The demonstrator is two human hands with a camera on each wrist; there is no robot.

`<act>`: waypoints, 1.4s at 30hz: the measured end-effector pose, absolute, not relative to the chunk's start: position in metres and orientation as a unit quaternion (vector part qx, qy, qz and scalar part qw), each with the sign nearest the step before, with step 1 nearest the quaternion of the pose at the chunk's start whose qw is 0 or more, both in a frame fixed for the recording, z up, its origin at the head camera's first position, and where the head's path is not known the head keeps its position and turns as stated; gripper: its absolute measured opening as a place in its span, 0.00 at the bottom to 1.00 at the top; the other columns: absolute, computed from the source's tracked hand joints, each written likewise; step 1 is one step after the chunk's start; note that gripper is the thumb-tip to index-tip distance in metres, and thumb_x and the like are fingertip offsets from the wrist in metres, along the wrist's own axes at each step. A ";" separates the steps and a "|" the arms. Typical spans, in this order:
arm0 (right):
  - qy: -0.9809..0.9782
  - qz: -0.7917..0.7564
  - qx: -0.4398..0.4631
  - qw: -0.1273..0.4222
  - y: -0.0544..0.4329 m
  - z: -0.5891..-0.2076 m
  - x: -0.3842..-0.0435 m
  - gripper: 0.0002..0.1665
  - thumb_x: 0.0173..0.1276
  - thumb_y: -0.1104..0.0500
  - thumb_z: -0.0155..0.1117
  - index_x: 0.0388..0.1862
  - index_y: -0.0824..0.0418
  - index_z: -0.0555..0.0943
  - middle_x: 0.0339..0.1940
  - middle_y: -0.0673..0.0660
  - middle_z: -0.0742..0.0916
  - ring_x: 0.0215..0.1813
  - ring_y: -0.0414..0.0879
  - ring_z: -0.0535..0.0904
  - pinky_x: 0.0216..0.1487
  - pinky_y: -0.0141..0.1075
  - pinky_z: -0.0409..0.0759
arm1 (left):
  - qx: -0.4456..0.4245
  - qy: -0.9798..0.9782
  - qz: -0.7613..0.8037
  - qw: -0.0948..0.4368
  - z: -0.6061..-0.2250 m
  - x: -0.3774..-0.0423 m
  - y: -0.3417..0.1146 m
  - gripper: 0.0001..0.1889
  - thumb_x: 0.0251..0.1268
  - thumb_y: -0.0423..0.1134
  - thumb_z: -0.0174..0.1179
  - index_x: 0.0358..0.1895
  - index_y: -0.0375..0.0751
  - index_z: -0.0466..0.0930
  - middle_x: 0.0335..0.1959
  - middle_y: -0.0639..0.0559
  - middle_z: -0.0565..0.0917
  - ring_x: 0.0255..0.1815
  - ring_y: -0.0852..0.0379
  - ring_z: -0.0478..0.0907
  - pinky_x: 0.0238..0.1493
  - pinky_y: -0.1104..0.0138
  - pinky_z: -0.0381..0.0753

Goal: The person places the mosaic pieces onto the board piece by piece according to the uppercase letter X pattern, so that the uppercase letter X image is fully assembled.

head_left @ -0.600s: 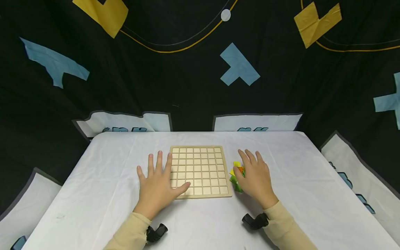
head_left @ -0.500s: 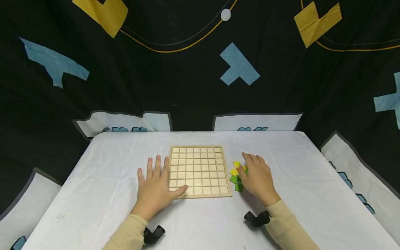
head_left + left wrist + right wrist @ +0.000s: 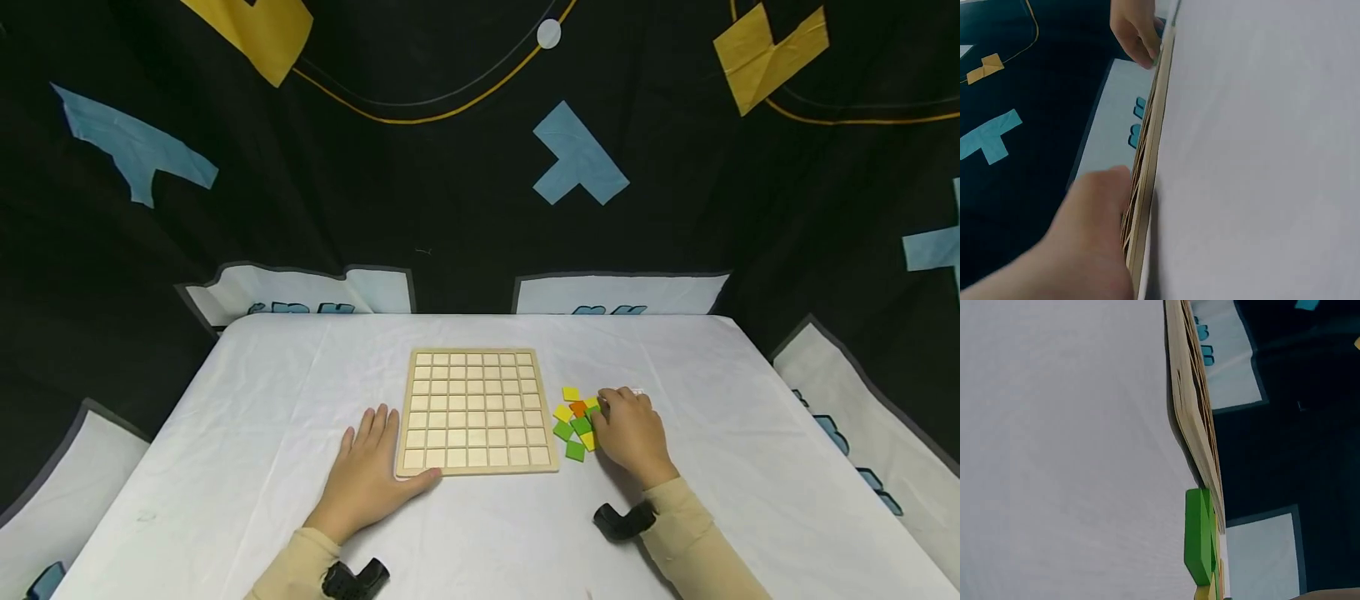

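A square wooden grid board [image 3: 475, 411] with raised square cells lies in the middle of the white table. My left hand [image 3: 363, 479] lies spread at its near left corner. The fingers run along the left side and the thumb [image 3: 1113, 187] touches the front edge. Right of the board is a loose cluster of small square tiles: green tiles [image 3: 574, 451], yellow tiles [image 3: 571, 393] and an orange tile [image 3: 577, 408]. My right hand [image 3: 633, 433] is at the cluster's right side, fingers bent down to the tiles. Whether a tile is between the fingertips is hidden.
A white cloth covers the table [image 3: 480, 542]. Behind it hangs a black curtain [image 3: 465, 208] with blue and yellow shapes. A black wrist camera [image 3: 625, 522] sits at the right sleeve, and another camera [image 3: 356, 579] at the left.
My left hand has drawn back off the board's cells to its near left corner. The right hand has shifted right, its fingers curling down, and more of the tiles show.
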State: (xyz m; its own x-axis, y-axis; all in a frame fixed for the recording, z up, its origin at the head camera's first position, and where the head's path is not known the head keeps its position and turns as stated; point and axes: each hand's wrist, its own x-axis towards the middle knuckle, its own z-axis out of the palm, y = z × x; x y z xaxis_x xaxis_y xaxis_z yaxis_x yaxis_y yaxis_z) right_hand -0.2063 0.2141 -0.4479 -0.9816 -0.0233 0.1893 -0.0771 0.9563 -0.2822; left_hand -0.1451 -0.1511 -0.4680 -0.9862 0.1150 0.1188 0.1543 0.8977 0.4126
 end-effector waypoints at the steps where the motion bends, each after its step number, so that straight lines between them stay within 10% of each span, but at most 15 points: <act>1: -0.985 0.148 0.021 0.090 0.215 -0.449 -0.206 0.21 0.69 0.56 0.62 0.56 0.67 0.82 0.52 0.66 0.85 0.53 0.66 0.77 0.48 0.58 0.80 | -0.072 -0.973 -0.215 0.045 -0.470 -0.145 -0.151 0.63 0.50 0.79 0.57 0.76 0.28 0.55 0.79 0.33 0.54 0.81 0.35 0.48 0.78 0.38 0.46; 21: -0.984 0.162 0.007 0.079 0.212 -0.447 -0.210 0.15 0.66 0.57 0.69 0.48 0.63 0.82 0.37 0.60 0.87 0.38 0.56 0.79 0.38 0.49 0.78 | -0.100 -0.965 -0.235 0.065 -0.480 -0.152 -0.152 0.64 0.51 0.77 0.60 0.76 0.26 0.51 0.78 0.32 0.55 0.81 0.37 0.48 0.80 0.43 0.48; 42: -0.940 0.323 0.114 -0.011 0.133 -0.426 -0.264 0.16 0.73 0.57 0.62 0.57 0.56 0.80 0.48 0.60 0.86 0.27 0.46 0.74 0.29 0.35 0.72 | -0.103 -0.965 -0.227 0.075 -0.485 -0.152 -0.150 0.63 0.50 0.76 0.61 0.77 0.27 0.52 0.79 0.34 0.55 0.82 0.39 0.49 0.80 0.47 0.50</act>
State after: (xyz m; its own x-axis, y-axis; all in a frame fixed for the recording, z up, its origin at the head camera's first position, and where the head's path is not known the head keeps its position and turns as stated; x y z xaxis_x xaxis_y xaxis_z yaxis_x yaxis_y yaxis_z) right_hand -0.2644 0.1335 -0.4256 -0.9740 -0.2202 0.0531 -0.2064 0.7660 -0.6089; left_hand -0.1523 -0.1497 -0.4846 -0.9672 0.1653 0.1927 0.2339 0.8755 0.4228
